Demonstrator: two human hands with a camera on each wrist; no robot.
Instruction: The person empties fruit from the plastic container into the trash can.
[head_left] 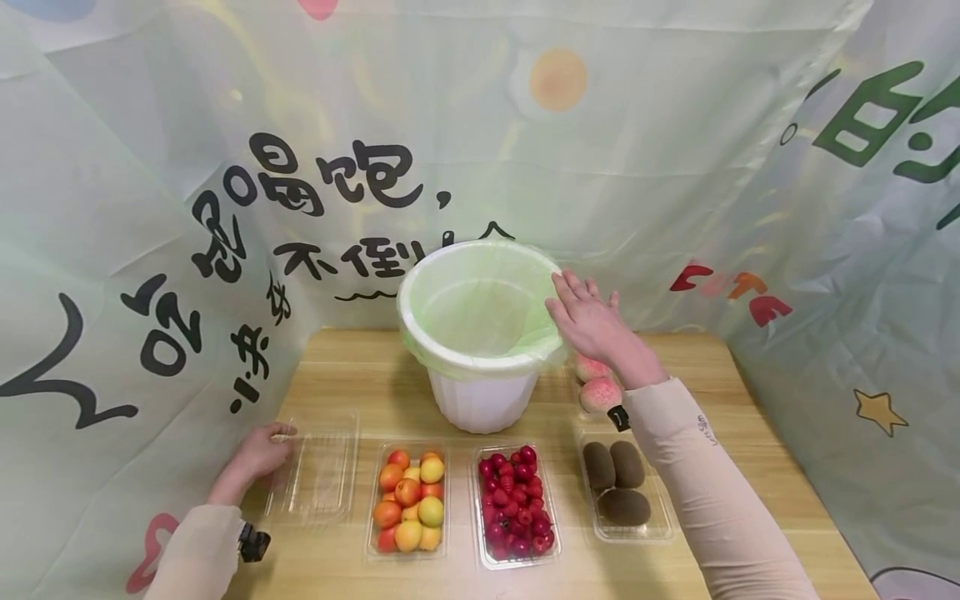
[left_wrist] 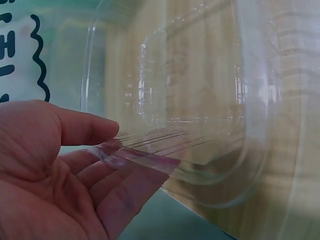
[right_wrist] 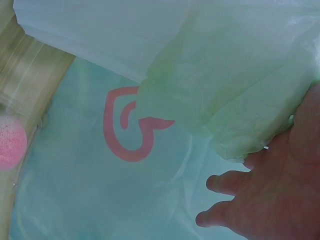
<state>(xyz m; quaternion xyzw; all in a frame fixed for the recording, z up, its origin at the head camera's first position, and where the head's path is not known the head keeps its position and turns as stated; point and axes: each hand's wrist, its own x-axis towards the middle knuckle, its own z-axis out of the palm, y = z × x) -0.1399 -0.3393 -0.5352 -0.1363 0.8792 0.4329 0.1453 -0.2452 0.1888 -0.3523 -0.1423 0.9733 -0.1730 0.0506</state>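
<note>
At the left of the table my left hand [head_left: 258, 454] pinches the edge of a clear plastic box [head_left: 324, 471]. In the left wrist view, the thumb lies over the rim and the fingers are under it; the box [left_wrist: 190, 100] holds nothing. My right hand [head_left: 592, 327] is at the right rim of a white bin [head_left: 483, 404], its fingers extended. A thin pale green bag [head_left: 487, 312] lines the bin and folds over its rim. The right wrist view shows the bag's loose edge [right_wrist: 240, 125] beside the fingers; whether they touch it, I cannot tell.
Along the front stand clear boxes of orange and yellow fruits [head_left: 407, 492], dark red cherry-like fruits [head_left: 517, 508] and brown kiwis [head_left: 624, 504]. Pink peaches [head_left: 600, 393] sit partly hidden behind the right arm. Printed cloth [head_left: 480, 108] hangs around the wooden table [head_left: 360, 367].
</note>
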